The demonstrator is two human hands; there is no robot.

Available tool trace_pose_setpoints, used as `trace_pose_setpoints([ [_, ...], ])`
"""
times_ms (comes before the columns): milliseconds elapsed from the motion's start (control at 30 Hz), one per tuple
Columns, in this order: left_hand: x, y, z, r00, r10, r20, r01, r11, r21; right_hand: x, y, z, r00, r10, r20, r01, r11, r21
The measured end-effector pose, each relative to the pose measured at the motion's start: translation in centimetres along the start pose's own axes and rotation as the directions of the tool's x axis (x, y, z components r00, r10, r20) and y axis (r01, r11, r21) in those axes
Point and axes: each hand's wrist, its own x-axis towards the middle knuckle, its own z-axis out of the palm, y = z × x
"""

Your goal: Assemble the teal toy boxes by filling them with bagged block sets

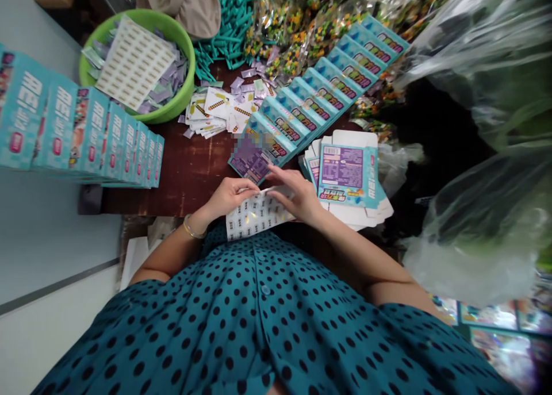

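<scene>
1. Your left hand (230,198) pinches the upper edge of the label sheet (255,215) between thumb and fingertips.
2. Your right hand (299,192) has its thumb at the sheet's upper edge and its fingers arched above; you can't quite tell from this angle whether they pinch it.
3. The sheet slants at the near edge of the tabletop (181,165), just in front of your shirt (259,303).
4. Just beyond your hands starts an overlapping row of teal boxes (321,96).
5. Flat cartons (348,173) lie stacked to your right.
6. Farther left, a green basin (191,58) holds small packets (175,84) and a printed sheet (133,64).
</scene>
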Motion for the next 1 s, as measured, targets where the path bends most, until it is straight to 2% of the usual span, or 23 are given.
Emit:
trace_pose_setpoints([
  [67,-0.1,0.6,0.2,0.999,0.053,-0.007,-0.052,0.996,0.075,0.8,-0.1,0.4,0.99,0.139,-0.03,-0.136,0.986,0.093],
  [133,-0.2,0.9,0.3,0.997,0.074,-0.032,-0.07,0.99,0.121,1.2,-0.1,0.8,0.977,0.205,-0.05,-0.195,0.968,0.159],
  [267,-0.2,0.9,0.4,0.996,0.058,-0.072,-0.049,0.992,0.12,0.9,0.0,1.2,0.975,0.2,-0.094,-0.177,0.962,0.207],
  [500,0.2,0.7,0.6,0.997,-0.03,-0.073,0.028,0.999,-0.025,0.5,0.1,0.9,0.974,0.189,-0.128,-0.167,0.972,0.166],
  [600,0.3,0.9,0.7,0.997,-0.048,-0.061,0.046,0.998,-0.032,0.5,0.7,1.2,0.983,0.143,-0.112,-0.128,0.983,0.132],
  [667,0.5,0.8,0.7,0.994,-0.095,-0.046,0.092,0.993,-0.072,0.2,0.6,1.6,0.985,0.071,-0.159,-0.07,0.997,0.013],
  [767,0.8,0.4,0.4,0.978,-0.208,0.02,0.208,0.956,-0.209,-0.3,-0.2,1.6,0.973,-0.163,-0.166,0.138,0.978,-0.154],
  [833,0.9,-0.2,-0.1,0.957,-0.284,0.053,0.287,0.918,-0.274,0.3,-0.5,0.3,0.952,-0.259,-0.161,0.231,0.957,-0.176],
  [867,1.0,-0.6,-0.4,0.947,-0.317,0.057,0.319,0.903,-0.288,1.2,-0.2,-1.1,0.947,-0.252,-0.201,0.216,0.959,-0.184],
  [933,0.9,-1.2,-1.2,0.931,-0.361,0.043,0.357,0.883,-0.305,4.4,1.4,-5.1,0.913,-0.14,-0.383,0.062,0.976,-0.208],
  [1000,0.5,-1.6,-2.1,0.928,-0.371,0.024,0.359,0.878,-0.318,8.7,4.7,-10.5,0.825,-0.036,-0.564,-0.108,0.969,-0.22],
])
